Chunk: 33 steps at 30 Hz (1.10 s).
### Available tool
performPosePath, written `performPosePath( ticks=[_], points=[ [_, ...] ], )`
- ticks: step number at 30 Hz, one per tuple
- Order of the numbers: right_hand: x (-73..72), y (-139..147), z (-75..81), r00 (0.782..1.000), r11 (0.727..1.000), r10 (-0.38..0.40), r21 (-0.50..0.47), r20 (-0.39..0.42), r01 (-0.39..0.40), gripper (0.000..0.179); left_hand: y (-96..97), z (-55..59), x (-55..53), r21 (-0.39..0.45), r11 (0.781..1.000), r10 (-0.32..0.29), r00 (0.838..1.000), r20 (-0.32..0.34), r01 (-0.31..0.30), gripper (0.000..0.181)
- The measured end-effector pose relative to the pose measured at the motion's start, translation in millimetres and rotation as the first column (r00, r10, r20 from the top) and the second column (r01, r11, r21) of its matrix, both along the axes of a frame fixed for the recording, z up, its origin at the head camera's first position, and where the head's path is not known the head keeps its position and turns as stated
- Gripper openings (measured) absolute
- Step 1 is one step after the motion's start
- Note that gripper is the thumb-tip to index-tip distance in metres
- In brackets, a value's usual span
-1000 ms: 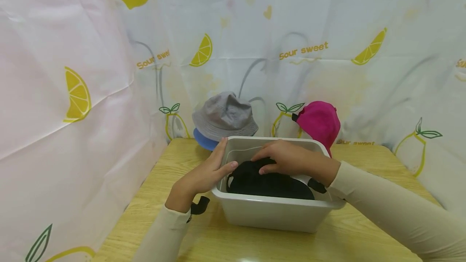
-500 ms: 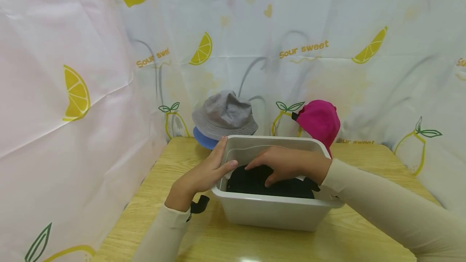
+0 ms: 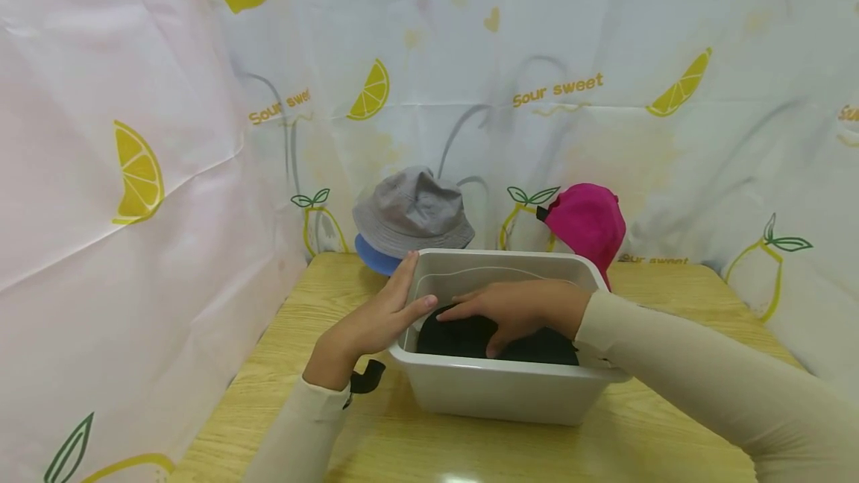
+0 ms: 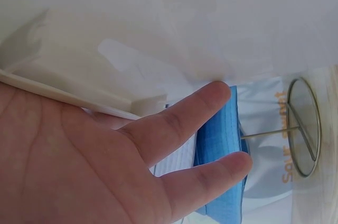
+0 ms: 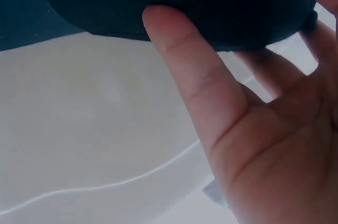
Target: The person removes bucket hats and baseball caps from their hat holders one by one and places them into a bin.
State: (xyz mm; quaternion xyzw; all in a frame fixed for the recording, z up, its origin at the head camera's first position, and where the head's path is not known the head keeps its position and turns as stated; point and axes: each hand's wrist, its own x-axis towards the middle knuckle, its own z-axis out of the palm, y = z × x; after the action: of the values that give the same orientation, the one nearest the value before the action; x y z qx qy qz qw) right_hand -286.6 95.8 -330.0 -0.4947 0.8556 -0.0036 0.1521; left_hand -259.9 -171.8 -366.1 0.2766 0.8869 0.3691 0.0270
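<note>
Black cap [image 3: 450,334] (looks like one, anyway; the shape is partly covered) is down inside the pale bin [image 3: 496,396], low and towards the front wall. Right hand [image 3: 515,310] comes in from about 4 o'clock and lies on top of the cap, fingers spread wide, thumb well apart on the near side. Right wrist view has fingertips against the dark cloth, some ends hidden behind its edge; cannot tell how firmly they bear on it.

Left hand [image 3: 372,326] rests along the rim at 9 o'clock, fingers straight, thumb apart and over the inside, holding nothing.

Step in hand, as judged: settling the cap in the bin, left hand steadying. Next move likely calls for flattening it with spread fingers, then lifting the right hand out without dragging the cap along.

Around the bin: grey bucket hat [image 3: 416,209] at 11 o'clock, blue hat [image 3: 376,254] beneath it, pink cap [image 3: 585,223] at 1 o'clock, all beyond the far wall.
</note>
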Motion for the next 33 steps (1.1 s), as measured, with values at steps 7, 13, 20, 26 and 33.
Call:
performPosePath(
  ticks=[7,13,20,26,33],
  points=[
    [-0.1,-8,-9.8,0.999,0.997,0.040,0.063,-0.023,-0.038,0.090,0.7,-1.0,0.0,-0.009,1.000,0.002,1.000,-0.003,-0.002,0.090],
    [-2.0,-16,-14.5,0.995,0.986,0.089,0.142,-0.045,-0.082,0.087,1.9,1.5,1.5,-0.017,1.000,0.012,1.000,-0.006,-0.012,0.092],
    [-5.7,-21,-23.2,0.997,0.979,0.073,0.189,-0.010,-0.070,0.092,2.6,1.5,0.8,-0.023,1.000,0.012,1.000,-0.010,-0.012,0.090],
    [-7.7,-23,-29.8,0.995,0.977,0.104,0.186,0.007,-0.104,0.091,1.6,-0.2,0.4,-0.026,1.000,0.009,1.000,-0.007,-0.009,0.088],
    [-6.8,-26,-29.9,0.994,0.977,0.106,0.187,0.005,-0.105,0.088,-0.3,0.4,0.2,-0.032,0.999,0.014,1.000,0.000,-0.014,0.085]
  ],
)
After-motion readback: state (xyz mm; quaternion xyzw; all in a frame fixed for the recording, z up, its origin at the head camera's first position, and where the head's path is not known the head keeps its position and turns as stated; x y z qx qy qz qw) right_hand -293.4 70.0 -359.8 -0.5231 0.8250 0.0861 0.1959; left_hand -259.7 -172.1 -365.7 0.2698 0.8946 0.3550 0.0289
